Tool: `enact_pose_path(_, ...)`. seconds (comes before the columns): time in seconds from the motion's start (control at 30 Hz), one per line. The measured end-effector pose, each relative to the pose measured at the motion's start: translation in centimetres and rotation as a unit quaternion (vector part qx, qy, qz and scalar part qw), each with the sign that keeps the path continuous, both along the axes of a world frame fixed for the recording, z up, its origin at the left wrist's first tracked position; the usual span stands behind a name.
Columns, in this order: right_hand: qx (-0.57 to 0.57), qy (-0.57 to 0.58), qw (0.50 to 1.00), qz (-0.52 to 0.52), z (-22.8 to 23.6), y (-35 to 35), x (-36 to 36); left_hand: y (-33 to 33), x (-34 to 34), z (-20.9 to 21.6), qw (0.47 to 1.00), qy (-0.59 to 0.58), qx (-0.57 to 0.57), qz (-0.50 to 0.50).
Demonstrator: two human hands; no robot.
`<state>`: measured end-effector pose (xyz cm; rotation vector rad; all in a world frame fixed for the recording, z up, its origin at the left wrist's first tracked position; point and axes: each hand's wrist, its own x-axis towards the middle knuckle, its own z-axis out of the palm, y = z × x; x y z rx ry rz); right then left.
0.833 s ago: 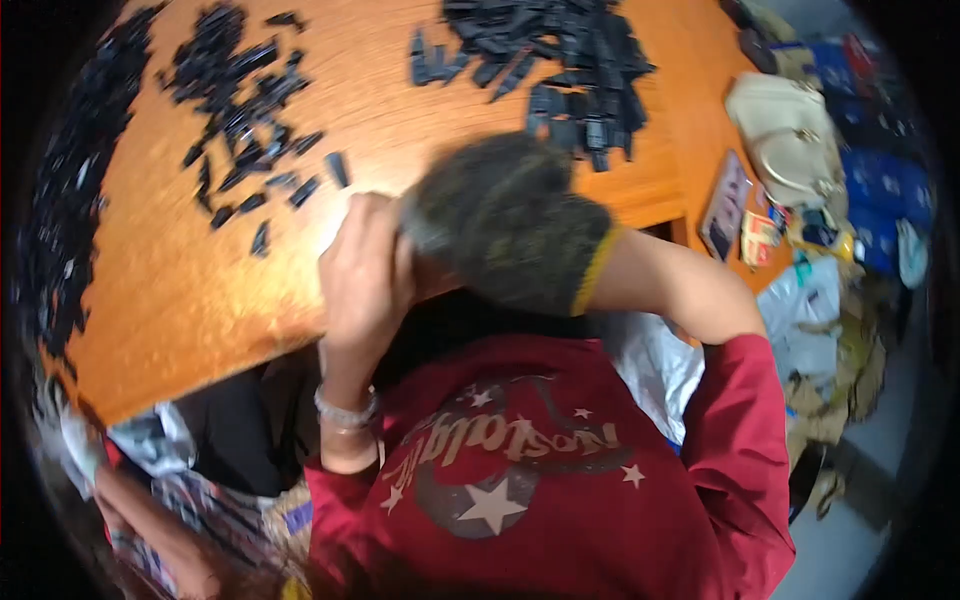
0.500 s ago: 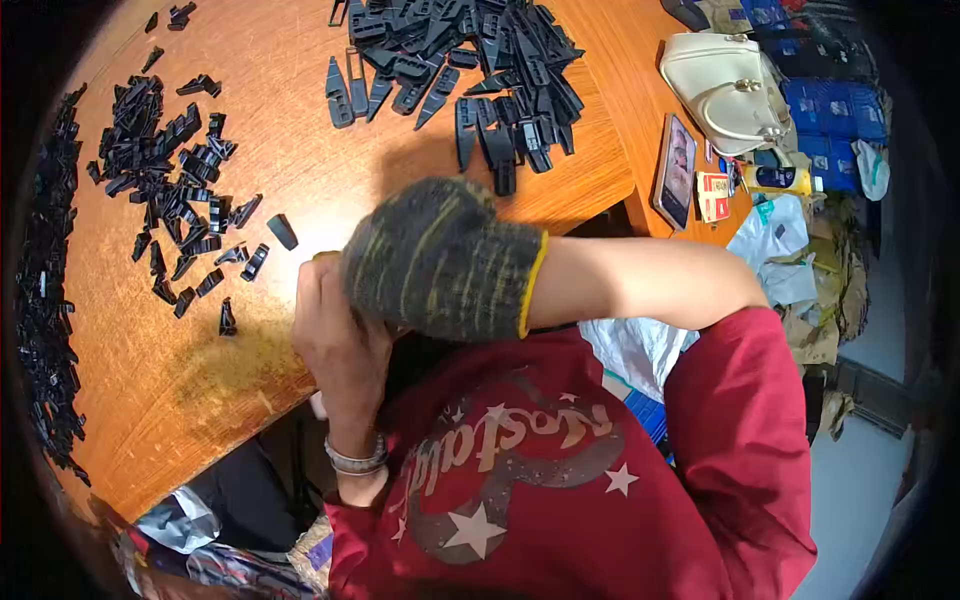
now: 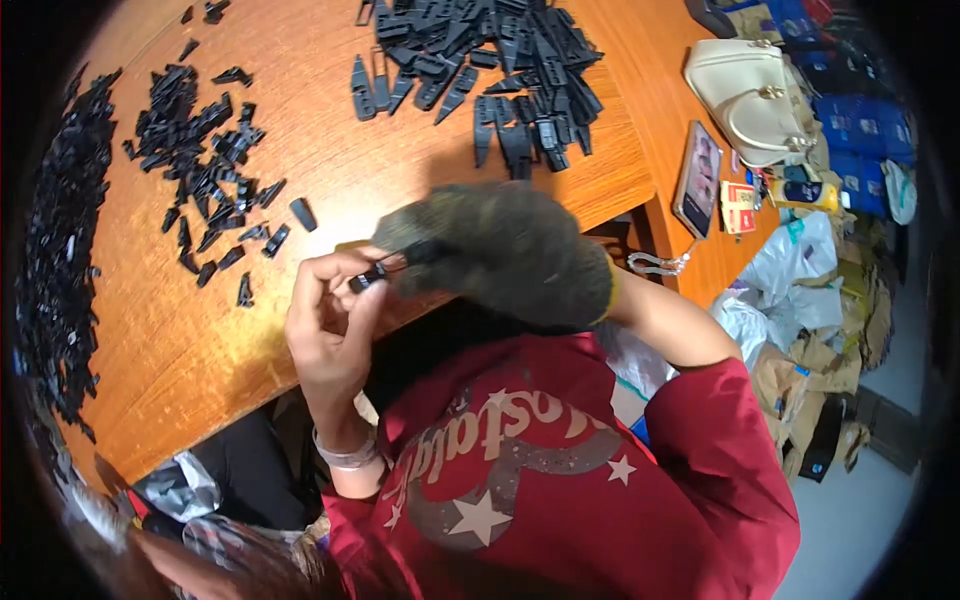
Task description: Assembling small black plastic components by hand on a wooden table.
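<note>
A small black plastic part (image 3: pixel 368 279) is pinched between the thumb and fingers of my bare left hand (image 3: pixel 332 312), just over the table's near edge. My right hand (image 3: pixel 500 255) wears a dark knitted glove with a yellow cuff. Its fingers are closed and come up against the left fingertips beside the part. Whatever the gloved fingers grip is hidden in the dark folds. A single flat black piece (image 3: pixel 303 214) lies on the wooden table (image 3: pixel 310 110) just beyond my left hand.
Loose small black parts (image 3: pixel 205 150) lie at the left, with a long dense heap (image 3: pixel 65 250) along the far left. Larger tapered black pieces (image 3: pixel 490 60) are piled at the back. Rightward are a phone (image 3: pixel 698 180), a cream handbag (image 3: pixel 745 100) and a yellow bottle (image 3: pixel 805 193).
My hands have shifted so the small black part now shows in the left fingers. The gloved hand has turned and moved right, uncovering the left hand. The whole view has moved slightly.
</note>
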<state>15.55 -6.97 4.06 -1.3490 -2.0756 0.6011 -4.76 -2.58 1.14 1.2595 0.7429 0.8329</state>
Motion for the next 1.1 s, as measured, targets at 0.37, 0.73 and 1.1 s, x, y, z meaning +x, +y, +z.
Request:
enact_pose_path(0.37,-0.177,0.35,0.918,-0.054,-1.3,-2.2,1.3,0.0,2.4,0.1,0.953,-0.14,-0.263,-0.055)
enact_pose_path(0.73,-0.054,0.196,0.836,-0.51,5.7,-13.0,7.7,2.7,8.2,2.9,0.948,0.216,0.132,-0.193)
enact_pose_path(1.1,-0.546,-0.356,0.612,-0.448,10.2,-28.2,15.0,5.2,11.6,0.2,0.85,0.31,0.42,-0.068)
